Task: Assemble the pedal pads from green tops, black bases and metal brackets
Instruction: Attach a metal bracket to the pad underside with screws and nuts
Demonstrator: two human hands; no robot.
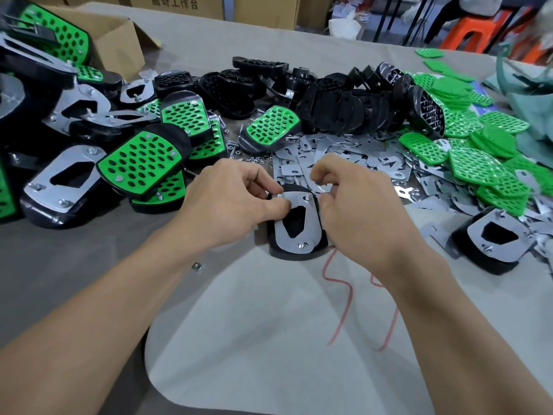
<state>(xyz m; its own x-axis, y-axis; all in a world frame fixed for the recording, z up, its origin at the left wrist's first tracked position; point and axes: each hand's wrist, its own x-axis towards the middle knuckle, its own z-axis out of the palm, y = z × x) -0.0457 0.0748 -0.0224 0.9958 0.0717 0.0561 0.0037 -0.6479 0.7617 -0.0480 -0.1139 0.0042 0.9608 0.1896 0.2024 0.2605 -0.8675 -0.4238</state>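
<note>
Pedal pad (294, 226) lay face down mid-bench, black base underneath, metal bracket (299, 218) on top with its cut-out showing; one nut seated at the bracket's near end, two studs standing at the far end. Left hand (236, 202) had thumb and forefinger pinched together at the far-left stud, on what looked like a small nut, too small to confirm. Right hand (350, 199) curled beside the far-right stud, grip closed on a thin metal piece, identity unclear. Both hands hid the pad's side edges. Directly behind the pad, a heap of loose metal brackets (344, 157) spread toward the bench's right edge, with scattered screws (236, 145) beside it. Black bases (329, 97) piled behind that, toward the far edge. Green tops (478, 157) stacked along the right side. Finished pads (140, 166) crowded the left edge, some green side up, some bracket up. A second bracket-up pad (493, 244) sat at the right edge. One stray nut (196, 266) lay on the cloth near the left forearm. Open cardboard box (116, 40) stood at the far-left corner.
</note>
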